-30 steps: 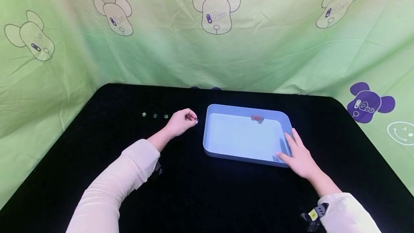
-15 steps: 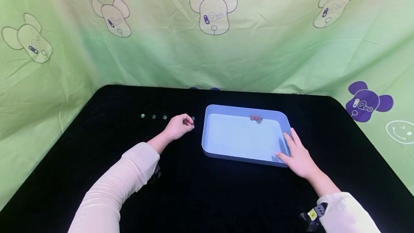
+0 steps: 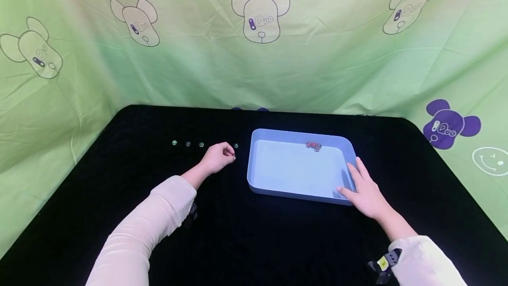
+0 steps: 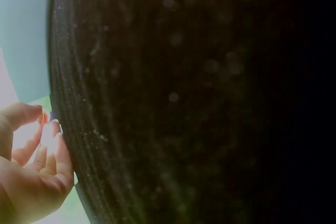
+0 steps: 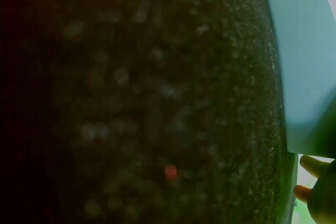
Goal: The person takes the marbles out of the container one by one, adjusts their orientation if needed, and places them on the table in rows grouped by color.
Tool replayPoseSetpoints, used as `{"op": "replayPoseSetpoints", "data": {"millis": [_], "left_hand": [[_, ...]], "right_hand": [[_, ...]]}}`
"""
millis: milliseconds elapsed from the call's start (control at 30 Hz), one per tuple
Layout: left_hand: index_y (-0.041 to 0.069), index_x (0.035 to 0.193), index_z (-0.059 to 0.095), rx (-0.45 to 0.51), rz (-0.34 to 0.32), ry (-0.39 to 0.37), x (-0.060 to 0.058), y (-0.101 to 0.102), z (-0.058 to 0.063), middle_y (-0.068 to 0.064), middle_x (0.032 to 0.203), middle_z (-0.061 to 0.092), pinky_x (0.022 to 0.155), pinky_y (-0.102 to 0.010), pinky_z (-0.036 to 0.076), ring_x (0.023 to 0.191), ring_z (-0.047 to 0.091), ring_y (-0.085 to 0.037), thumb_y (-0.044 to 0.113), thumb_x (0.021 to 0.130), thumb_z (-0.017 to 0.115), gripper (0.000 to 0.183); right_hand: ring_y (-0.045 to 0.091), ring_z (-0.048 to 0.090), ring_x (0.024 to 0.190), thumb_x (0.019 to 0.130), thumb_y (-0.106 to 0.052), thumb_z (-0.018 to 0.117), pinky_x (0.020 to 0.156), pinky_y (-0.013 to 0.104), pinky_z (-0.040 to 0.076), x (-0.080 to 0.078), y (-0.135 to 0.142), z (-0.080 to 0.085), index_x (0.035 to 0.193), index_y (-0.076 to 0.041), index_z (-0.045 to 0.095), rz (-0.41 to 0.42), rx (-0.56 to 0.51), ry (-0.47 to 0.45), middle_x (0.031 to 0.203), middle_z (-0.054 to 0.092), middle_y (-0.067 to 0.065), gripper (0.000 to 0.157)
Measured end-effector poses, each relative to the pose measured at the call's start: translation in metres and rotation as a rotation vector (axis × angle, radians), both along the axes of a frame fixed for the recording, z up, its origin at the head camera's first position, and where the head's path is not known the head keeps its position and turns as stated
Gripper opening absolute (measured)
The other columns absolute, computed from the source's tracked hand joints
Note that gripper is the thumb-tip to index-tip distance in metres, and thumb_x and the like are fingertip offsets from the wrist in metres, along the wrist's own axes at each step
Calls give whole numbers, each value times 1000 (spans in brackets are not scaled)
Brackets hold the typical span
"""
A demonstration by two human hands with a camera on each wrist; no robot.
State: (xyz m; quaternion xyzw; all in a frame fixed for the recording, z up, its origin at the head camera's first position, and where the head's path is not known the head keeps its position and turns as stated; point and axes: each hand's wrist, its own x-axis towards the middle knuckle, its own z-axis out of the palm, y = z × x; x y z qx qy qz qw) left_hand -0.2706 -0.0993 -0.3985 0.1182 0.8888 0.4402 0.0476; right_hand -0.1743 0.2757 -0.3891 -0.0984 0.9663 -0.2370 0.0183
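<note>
In the head view, my left hand (image 3: 217,157) is over the black cloth left of the tray, thumb and index fingertips together on a small glass marble (image 3: 234,157), mostly hidden by them. The left wrist view shows the same pinch, with a small bright piece (image 4: 46,115) between the tips. Just beyond the fingertips lies a greenish glass marble (image 3: 236,145). My right hand (image 3: 368,193) rests with spread, fairly straight fingers on the right end of the blue tray (image 3: 295,196), thumb over the near right corner.
Several reddish marbles (image 3: 314,145) sit clustered at the tray's back right. Left of my left hand, a row of small glass marbles (image 3: 188,144) lies on the black tabletop (image 3: 246,242). A green printed curtain (image 3: 190,69) surrounds the table's back and sides.
My left hand has drawn slightly toward me and left, uncovering a marble near the tray's left side. My right hand stays on the tray. The head view has shifted slightly.
</note>
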Motion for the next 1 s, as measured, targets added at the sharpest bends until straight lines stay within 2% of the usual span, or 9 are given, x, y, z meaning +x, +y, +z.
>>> {"op": "replayPoseSetpoints", "data": {"millis": [467,1000], "left_hand": [[3,80,56,-80,-21,-10,-2,2,-4,-4,75,58,67,-26,43,72,54,-16,6,75,62,8],[4,78,57,-112,-43,1,-7,2,-5,-3,73,58,66,-25,42,70,54,-15,6,74,63,8]], "right_hand": [[48,11,119,84,-31,51,86,62,18,2,2,-1,131,11,17,-4,1,-1,139,-5,25,71],[49,14,118,83,-30,52,85,62,20,1,0,0,130,12,19,-2,11,16,138,-4,26,71]]}}
